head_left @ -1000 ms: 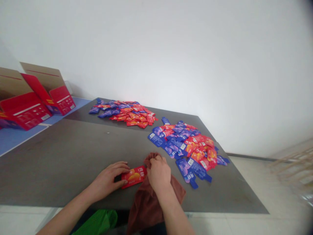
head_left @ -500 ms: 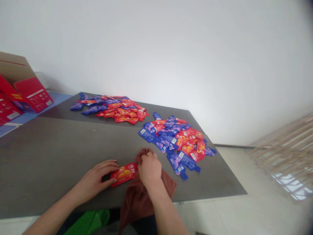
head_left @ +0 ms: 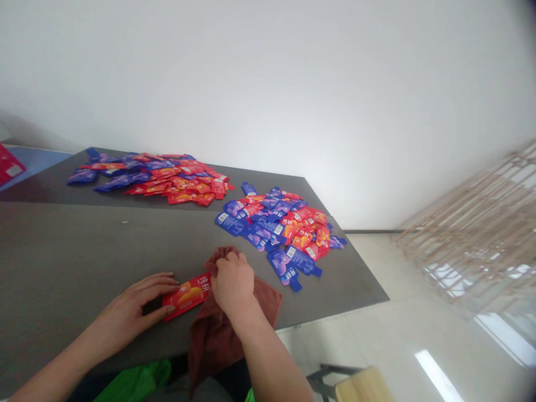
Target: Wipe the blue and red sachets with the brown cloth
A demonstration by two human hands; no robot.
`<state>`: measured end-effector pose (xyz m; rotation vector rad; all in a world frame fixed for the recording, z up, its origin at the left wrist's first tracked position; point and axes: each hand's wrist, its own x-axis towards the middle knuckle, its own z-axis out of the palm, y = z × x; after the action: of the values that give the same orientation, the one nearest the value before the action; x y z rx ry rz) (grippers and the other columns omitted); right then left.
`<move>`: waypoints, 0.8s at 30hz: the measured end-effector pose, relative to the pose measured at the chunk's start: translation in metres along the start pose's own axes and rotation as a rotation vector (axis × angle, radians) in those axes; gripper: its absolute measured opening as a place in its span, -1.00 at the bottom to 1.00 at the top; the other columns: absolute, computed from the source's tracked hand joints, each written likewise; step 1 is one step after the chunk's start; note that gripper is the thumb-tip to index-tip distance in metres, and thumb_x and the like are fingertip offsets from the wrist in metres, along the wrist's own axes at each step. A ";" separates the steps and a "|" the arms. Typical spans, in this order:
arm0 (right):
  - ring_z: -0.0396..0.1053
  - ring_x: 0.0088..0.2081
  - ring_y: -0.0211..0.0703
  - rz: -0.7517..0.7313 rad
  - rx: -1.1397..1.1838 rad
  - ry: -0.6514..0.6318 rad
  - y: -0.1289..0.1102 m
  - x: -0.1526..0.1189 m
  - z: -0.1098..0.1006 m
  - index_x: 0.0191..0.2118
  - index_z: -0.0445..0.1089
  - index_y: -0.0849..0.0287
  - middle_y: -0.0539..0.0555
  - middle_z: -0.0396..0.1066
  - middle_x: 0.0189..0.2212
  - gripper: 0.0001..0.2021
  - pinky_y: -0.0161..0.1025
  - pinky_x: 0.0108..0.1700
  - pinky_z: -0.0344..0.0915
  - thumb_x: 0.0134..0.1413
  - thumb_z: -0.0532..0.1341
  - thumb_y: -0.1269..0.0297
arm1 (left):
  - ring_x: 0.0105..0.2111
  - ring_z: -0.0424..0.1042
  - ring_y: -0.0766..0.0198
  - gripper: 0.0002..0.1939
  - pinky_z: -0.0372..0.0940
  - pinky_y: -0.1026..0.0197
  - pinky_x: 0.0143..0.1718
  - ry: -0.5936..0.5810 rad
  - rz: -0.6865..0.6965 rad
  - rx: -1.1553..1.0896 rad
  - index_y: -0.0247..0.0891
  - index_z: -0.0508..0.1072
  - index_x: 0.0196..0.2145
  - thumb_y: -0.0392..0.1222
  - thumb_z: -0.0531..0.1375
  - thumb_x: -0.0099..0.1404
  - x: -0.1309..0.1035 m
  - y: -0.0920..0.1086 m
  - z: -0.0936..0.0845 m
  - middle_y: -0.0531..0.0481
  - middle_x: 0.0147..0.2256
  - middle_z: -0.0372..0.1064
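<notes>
A red packet (head_left: 189, 296) with orange fruit printed on it lies flat near the front of the grey table. My left hand (head_left: 138, 304) rests at its left end, fingers apart, thumb and fingertips touching its edges. At the packet's right end, my right hand (head_left: 232, 282) is closed around a brown cloth (head_left: 220, 335), which covers that end and hangs over the table's front edge. To the right lies a pile of red and blue packets (head_left: 288, 223). Farther back on the left is another such pile (head_left: 167, 176).
A red box (head_left: 9, 166) is partly in view at the far left, on a blue surface (head_left: 37, 162). Below the front edge are something green (head_left: 136, 382) and a stool (head_left: 364, 386). The grey table (head_left: 84, 245) ends at a white wall.
The view has turned to the right, so the table and piles sit farther left and the stool shows. Both hands keep nearly the same place on the packet and the cloth.
</notes>
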<state>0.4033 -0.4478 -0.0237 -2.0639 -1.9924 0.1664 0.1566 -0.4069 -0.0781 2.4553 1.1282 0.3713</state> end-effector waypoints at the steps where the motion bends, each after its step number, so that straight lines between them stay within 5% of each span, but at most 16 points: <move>1: 0.29 -0.06 0.01 -0.042 0.001 0.015 -0.006 -0.003 -0.004 -0.22 0.52 0.14 0.15 0.44 -0.16 -0.77 -0.16 -0.14 0.33 0.25 0.17 0.13 | 0.18 0.36 -0.02 -0.57 0.29 -0.06 0.22 0.001 0.003 -0.003 -0.01 0.54 0.02 0.17 0.22 0.27 0.000 -0.005 0.002 0.01 0.12 0.45; 6: 0.31 -0.09 -0.03 -0.292 0.065 -0.003 -0.052 -0.027 0.012 -0.22 0.49 0.11 0.10 0.44 -0.17 -0.73 -0.12 -0.04 0.32 0.26 0.16 0.05 | 0.12 0.41 0.00 -0.63 0.30 -0.16 0.20 0.089 0.054 -0.055 0.05 0.52 -0.01 0.13 0.18 0.28 0.000 -0.023 0.014 0.16 0.16 0.40; 13: 0.29 -0.05 0.01 0.017 0.019 -0.040 -0.009 -0.002 0.008 -0.18 0.52 0.14 0.17 0.43 -0.14 -0.76 -0.17 -0.16 0.35 0.23 0.18 0.13 | 0.16 0.38 -0.02 -0.57 0.32 -0.09 0.20 0.015 -0.020 0.000 0.03 0.57 -0.01 0.21 0.20 0.25 0.003 -0.003 0.002 0.03 0.09 0.48; 20: 0.29 -0.10 -0.01 -0.286 0.071 0.014 -0.052 -0.022 0.016 -0.23 0.49 0.15 0.11 0.42 -0.20 -0.78 -0.08 -0.05 0.33 0.21 0.21 0.11 | 0.10 0.44 -0.02 -0.65 0.34 -0.08 0.18 0.064 0.028 -0.037 0.01 0.61 -0.09 0.11 0.24 0.22 0.004 0.000 0.000 0.04 0.12 0.46; 24: 0.30 -0.11 -0.02 -0.166 0.081 0.011 -0.033 -0.019 0.027 -0.27 0.50 0.13 0.09 0.42 -0.22 -0.79 -0.14 -0.10 0.33 0.20 0.21 0.12 | 0.12 0.43 -0.02 -0.61 0.35 -0.03 0.17 0.056 -0.004 -0.022 0.01 0.59 -0.04 0.13 0.25 0.23 0.004 0.005 -0.002 0.01 0.10 0.48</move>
<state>0.3638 -0.4627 -0.0427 -1.8373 -2.1026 0.1990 0.1611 -0.4064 -0.0738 2.4376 1.1454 0.4518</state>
